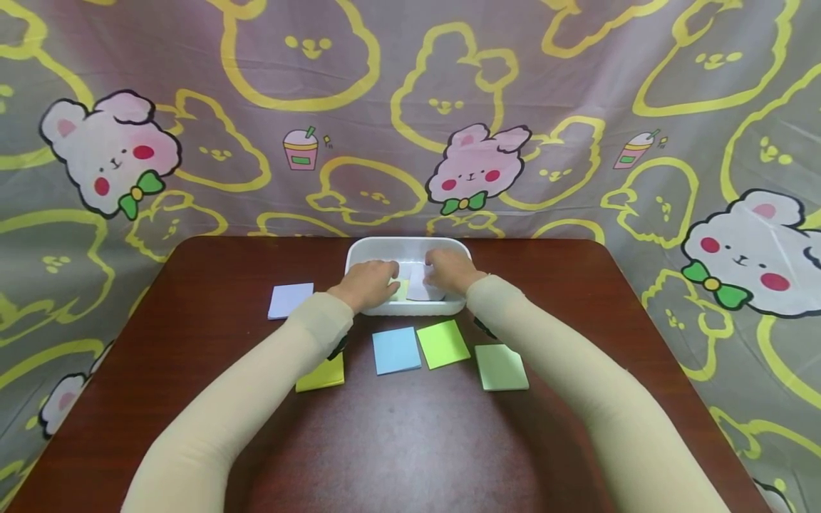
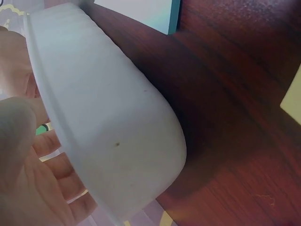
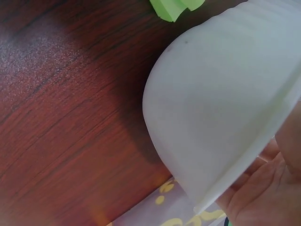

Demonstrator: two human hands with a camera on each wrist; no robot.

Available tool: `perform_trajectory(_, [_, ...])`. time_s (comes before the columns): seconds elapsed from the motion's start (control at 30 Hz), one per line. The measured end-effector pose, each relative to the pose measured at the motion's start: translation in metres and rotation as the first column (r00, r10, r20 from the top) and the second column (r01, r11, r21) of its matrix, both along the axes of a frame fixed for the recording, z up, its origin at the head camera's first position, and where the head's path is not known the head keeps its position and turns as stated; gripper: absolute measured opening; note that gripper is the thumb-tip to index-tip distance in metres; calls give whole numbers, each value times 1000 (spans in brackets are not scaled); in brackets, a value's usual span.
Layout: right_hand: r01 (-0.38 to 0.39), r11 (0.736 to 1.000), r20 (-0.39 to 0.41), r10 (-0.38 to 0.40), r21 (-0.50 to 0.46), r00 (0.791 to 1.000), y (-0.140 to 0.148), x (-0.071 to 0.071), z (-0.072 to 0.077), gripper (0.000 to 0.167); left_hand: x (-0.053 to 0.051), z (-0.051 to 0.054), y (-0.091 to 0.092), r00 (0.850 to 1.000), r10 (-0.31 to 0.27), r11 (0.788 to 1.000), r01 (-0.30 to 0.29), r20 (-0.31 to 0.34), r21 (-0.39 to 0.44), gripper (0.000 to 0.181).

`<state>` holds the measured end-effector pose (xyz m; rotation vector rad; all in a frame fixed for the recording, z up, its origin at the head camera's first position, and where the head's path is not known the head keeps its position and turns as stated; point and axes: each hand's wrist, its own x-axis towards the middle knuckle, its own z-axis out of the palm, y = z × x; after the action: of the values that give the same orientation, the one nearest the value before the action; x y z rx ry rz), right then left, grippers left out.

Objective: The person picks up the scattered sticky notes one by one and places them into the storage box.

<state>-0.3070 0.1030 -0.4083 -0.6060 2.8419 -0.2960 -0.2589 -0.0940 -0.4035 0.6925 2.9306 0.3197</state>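
The left hand (image 1: 367, 283) and right hand (image 1: 449, 270) reach into the white tray (image 1: 417, 308) on the desk (image 1: 398, 434), beside the pale-green pad (image 1: 402, 291) and white pad (image 1: 420, 288) inside; whether their fingers grasp either pad cannot be told. Light, edge-on handling, wrists clear of the rim, should avoid tipping the tray.
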Motion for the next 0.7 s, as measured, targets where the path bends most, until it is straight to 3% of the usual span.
perform_trajectory(0.27, [5,1000,30,-5,-3,1000,3,-2,-3,38,0,-4,1,1000,-5,1000,5,27,-13,28])
perform_trajectory(0.7, [0,1000,54,0,16,999,3,1,-4,42,-2,-1,2,1000,-3,1000,3,24,-1,29])
